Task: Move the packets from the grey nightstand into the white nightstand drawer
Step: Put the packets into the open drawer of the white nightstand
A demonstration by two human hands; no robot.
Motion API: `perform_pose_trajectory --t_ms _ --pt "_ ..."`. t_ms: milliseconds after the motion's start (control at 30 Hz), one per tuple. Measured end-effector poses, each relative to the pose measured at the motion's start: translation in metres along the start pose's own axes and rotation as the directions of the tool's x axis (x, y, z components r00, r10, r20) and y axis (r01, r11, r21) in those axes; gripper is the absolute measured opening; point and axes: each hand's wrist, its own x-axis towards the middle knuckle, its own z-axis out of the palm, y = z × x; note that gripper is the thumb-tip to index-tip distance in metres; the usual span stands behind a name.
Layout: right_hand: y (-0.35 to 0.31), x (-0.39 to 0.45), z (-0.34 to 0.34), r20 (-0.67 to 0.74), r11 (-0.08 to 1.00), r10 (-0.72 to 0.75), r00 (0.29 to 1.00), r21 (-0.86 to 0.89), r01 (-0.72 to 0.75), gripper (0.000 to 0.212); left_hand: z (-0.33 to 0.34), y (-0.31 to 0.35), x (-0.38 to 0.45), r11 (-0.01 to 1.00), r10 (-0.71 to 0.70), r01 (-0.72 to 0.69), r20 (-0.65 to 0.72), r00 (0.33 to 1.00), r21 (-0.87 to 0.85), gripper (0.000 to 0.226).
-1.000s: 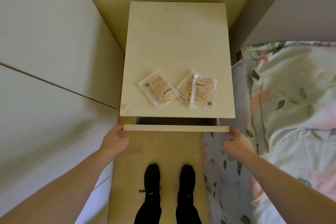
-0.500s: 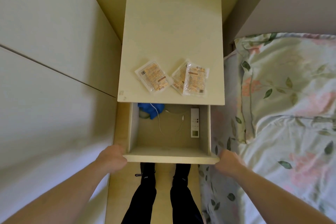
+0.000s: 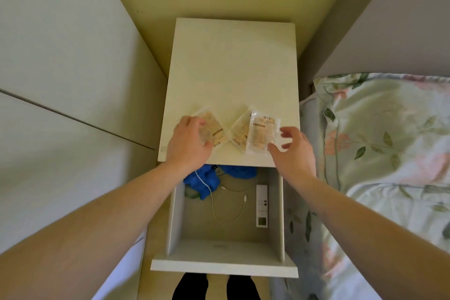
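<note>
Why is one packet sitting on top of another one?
Nothing is broken or spilled. The right packet just overlaps the middle packet on the nightstand top, both lying crooked.
</note>
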Motion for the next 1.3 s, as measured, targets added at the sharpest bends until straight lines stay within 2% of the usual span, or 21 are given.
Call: perform_pose_trajectory --t_ms 67,133,233,400,500,633,733,933,1033,1200,1300 --pt "-0.007 0.024 0.007 0.021 0.999 0.005 1.0 -0.041 -0.004 0.069 0.001 -0.002 0.024 0.998 -0.036 0.037 -0.014 0.999 0.051 0.068" --pt "-0.009 0.042 0.015 0.085 0.993 0.015 0.996 -0.117 -0.005 0.085 0.004 -0.007 0.04 0.987 -0.089 0.084 0.027 0.996 0.139 0.084" --pt "-0.006 0.057 0.025 0.133 0.975 0.012 0.991 -0.222 0.018 0.094 0.008 -0.014 0.053 0.968 -0.136 0.117 0.071 0.988 0.223 0.094" --pt "-0.007 0.059 0.028 0.109 0.982 0.06 0.992 -0.185 -0.04 0.08 0.004 -0.019 0.057 0.983 -0.175 0.173 0.035 0.984 0.057 0.09" --pt "-0.004 0.051 0.028 0.062 0.993 0.082 0.995 -0.088 -0.077 0.073 0.002 -0.024 0.049 0.985 -0.173 0.172 -0.02 0.985 -0.032 0.089" --pt "0.004 0.033 0.027 0.037 0.995 0.097 0.995 0.029 -0.098 0.061 0.003 -0.029 0.037 0.989 -0.146 0.145 -0.083 0.986 -0.019 0.094" --pt "0.01 0.018 0.026 0.051 0.987 0.101 0.994 0.119 -0.106 0.047 0.004 -0.032 0.031 0.988 -0.157 0.157 -0.077 0.985 -0.002 0.095" --pt "0.009 -0.014 0.021 0.1 0.96 0.11 0.989 0.247 -0.132 0.032 0.003 -0.029 0.026 0.972 -0.23 0.229 -0.018 0.973 -0.048 0.069" --pt "0.012 -0.035 0.017 0.154 0.951 0.098 0.983 0.277 -0.138 0.028 0.0 -0.03 0.018 0.979 -0.194 0.195 0.024 0.981 -0.065 0.055" --pt "0.041 -0.073 0.021 0.231 0.957 0.124 0.965 0.228 -0.178 0.026 -0.006 -0.013 -0.033 0.967 -0.076 0.089 0.061 0.995 -0.241 0.019" --pt "0.068 -0.091 0.031 0.331 0.958 0.19 0.924 0.144 -0.248 0.025 0.006 -0.016 -0.076 0.978 0.032 0.016 0.227 0.973 -0.207 0.012"
